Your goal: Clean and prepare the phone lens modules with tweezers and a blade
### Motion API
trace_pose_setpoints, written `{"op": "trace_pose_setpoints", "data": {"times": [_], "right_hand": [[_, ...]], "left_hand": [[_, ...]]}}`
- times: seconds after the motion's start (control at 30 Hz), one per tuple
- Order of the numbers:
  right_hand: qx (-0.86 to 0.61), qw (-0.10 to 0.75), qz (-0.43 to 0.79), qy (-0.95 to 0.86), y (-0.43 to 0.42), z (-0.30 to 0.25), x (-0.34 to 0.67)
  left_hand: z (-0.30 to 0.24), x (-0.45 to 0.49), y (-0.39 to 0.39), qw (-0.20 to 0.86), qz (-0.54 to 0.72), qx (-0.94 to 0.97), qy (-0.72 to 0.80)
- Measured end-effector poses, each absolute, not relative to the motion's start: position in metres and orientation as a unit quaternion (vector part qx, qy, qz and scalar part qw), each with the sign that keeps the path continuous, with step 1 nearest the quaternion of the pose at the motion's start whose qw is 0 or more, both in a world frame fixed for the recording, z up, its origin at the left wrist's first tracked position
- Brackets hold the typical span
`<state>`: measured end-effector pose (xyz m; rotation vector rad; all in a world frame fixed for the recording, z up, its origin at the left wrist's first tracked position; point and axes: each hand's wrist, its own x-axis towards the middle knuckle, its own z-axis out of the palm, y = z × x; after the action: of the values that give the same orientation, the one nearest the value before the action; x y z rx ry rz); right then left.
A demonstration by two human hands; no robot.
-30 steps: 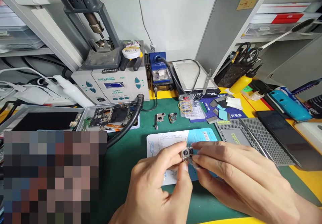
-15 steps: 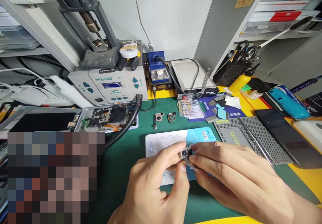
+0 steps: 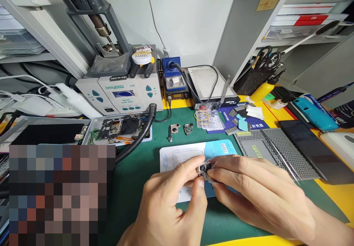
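Between my two hands is a small camera module (image 3: 203,167) with a metal frame and two dark lenses facing me. My left hand (image 3: 174,198) pinches its left side, forefinger on top and thumb below. On its right side the fingers of my right hand (image 3: 249,187) close on it, hiding part of it. A thin clear piece shows under the right fingers; I cannot tell whether it belongs to the module. Below the hands lies a white and blue printed card (image 3: 182,152). Farther back, two small camera parts sit apart, one with a connector (image 3: 174,129), one round-faced (image 3: 188,128).
At the back stand a hot air station (image 3: 121,94), a soldering iron holder (image 3: 173,76) and a heating plate (image 3: 207,82). A tray of circuit boards (image 3: 94,137) is left, crossed by a black hose (image 3: 141,135). Tweezers (image 3: 279,153) rest on a perforated mat (image 3: 298,150) beside a phone (image 3: 306,150).
The hands and the camera module stay nearly in place. My right hand has shifted slightly left, and the camera view has moved a little.
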<state>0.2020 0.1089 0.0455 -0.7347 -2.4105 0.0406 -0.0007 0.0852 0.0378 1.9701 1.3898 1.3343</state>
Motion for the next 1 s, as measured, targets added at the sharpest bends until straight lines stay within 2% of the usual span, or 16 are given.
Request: {"op": "trace_pose_setpoints", "data": {"times": [0.63, 0.73, 0.9, 1.0], "right_hand": [[-0.293, 0.337, 0.009, -0.895, 0.110, 0.057, 0.200], [-0.302, 0.358, 0.062, -0.881, 0.113, 0.065, 0.200], [-0.332, 0.467, 0.173, -0.801, 0.118, 0.069, 0.196], [-0.364, 0.478, 0.235, -0.764, 0.120, 0.070, 0.192]], "left_hand": [[0.041, 0.004, 0.084, 0.235, 0.486, 0.682, 0.494], [0.041, 0.002, 0.083, 0.278, 0.480, 0.667, 0.498], [0.042, 0.001, 0.083, 0.372, 0.485, 0.617, 0.496], [0.041, 0.004, 0.082, 0.439, 0.502, 0.559, 0.492]]}}
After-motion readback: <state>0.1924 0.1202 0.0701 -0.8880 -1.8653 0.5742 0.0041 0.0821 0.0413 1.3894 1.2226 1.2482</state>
